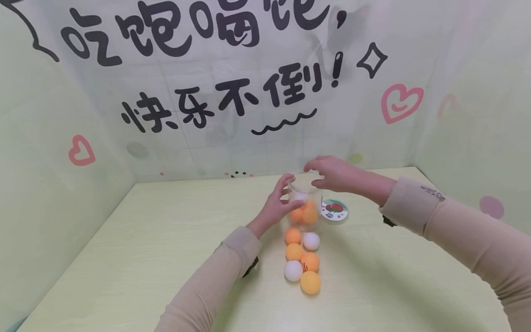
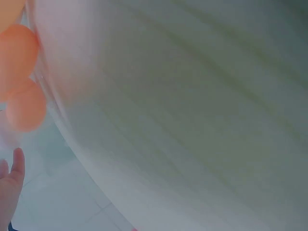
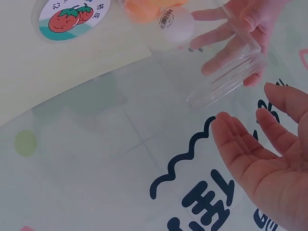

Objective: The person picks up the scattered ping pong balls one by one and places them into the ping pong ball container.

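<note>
Grip at nine o'clock, bare fingers at one

A black-lettered white wall (image 1: 220, 157) spans twelve o'clock beyond a pale, wood-grained table (image 1: 124, 258). The person's left hand (image 1: 275, 205), at nine o'clock, is clamped round a clear, cylindrical plastic jar (image 1: 317, 199), which stands near the table's far edge. The right hand (image 1: 338, 175), at one o'clock, hovers just beside the jar's rim, curved fingers and thumb apart, holding nothing. At three o'clock of the jar lies a round, tomato-printed, white-and-teal disc (image 1: 335, 212). Smooth orange balls (image 1: 309, 215) and a white, black-printed ball (image 3: 185, 30) sit inside the jar; at six o'clock, six loose orange and white balls (image 1: 294, 252) form two columns.
</note>
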A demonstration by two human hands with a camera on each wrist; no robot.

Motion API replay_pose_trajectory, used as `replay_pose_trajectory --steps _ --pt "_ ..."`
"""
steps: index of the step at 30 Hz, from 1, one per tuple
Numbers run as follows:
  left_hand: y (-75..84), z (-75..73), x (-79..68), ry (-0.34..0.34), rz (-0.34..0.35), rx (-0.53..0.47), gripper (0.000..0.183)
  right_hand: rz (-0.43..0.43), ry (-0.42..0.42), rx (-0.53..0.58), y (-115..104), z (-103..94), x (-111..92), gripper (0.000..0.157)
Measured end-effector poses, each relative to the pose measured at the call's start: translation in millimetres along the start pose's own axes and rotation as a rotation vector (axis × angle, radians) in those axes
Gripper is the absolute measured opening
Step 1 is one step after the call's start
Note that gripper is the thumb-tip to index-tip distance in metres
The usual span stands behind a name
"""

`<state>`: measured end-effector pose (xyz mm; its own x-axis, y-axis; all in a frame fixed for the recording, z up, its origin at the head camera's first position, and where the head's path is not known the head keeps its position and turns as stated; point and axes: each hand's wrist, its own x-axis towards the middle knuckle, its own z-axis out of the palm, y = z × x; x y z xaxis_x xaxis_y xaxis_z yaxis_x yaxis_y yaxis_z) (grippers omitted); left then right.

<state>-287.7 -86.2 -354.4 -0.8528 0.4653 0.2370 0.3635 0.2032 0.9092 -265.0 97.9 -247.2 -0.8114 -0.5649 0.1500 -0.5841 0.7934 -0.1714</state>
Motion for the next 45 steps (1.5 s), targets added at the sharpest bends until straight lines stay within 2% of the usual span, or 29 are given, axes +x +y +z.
replay_pose_trajectory --steps 6,8,14,18,22,27,28,34,37,41,45 --pt "-23.4 1.5 12.3 0.025 0.002 -0.002 0.069 0.028 0.0 0.018 2.1 -2.8 -3.4 0.029" --pt "-25.9 2.0 13.7 0.031 0.007 0.011 0.069 0.039 0.002 0.031 2.5 -3.6 -5.5 0.025" --pt "-24.8 3.0 14.4 0.034 0.007 0.011 0.071 0.052 -0.039 0.067 3.7 -0.2 -13.3 0.015" --pt "-13.0 1.9 9.1 0.022 0.005 0.006 0.068 0.054 -0.104 0.117 2.6 8.0 -18.6 0.017" --pt "-1.2 0.8 3.6 0.013 0.008 -0.004 0.065 0.036 -0.115 0.168 2.9 24.3 -24.4 0.019" --pt "-18.8 1.7 11.0 0.033 0.037 0.019 0.068 -0.067 -0.1 0.193 4.0 52.2 -33.4 0.02" --pt "-18.1 1.7 10.9 0.033 0.031 0.024 0.068 -0.082 -0.1 0.191 4.1 57.4 -34.8 0.021" --pt "7.9 0.2 -0.9 0.01 0.011 0.024 0.066 -0.125 -0.108 0.199 7.5 87.3 -40.4 0.029" --pt "9.4 0.1 -2.2 0.011 0.009 0.035 0.067 -0.104 -0.14 0.252 8.3 99.0 -41.7 0.032" --pt "4.4 0.2 -0.1 0.012 -0.008 0.04 0.068 -0.071 -0.172 0.291 8.4 108.5 -42.7 0.032" --pt "-13.3 0.9 8.1 0.017 -0.01 0.027 0.07 -0.121 -0.151 0.266 8.8 114.9 -43.6 0.028"
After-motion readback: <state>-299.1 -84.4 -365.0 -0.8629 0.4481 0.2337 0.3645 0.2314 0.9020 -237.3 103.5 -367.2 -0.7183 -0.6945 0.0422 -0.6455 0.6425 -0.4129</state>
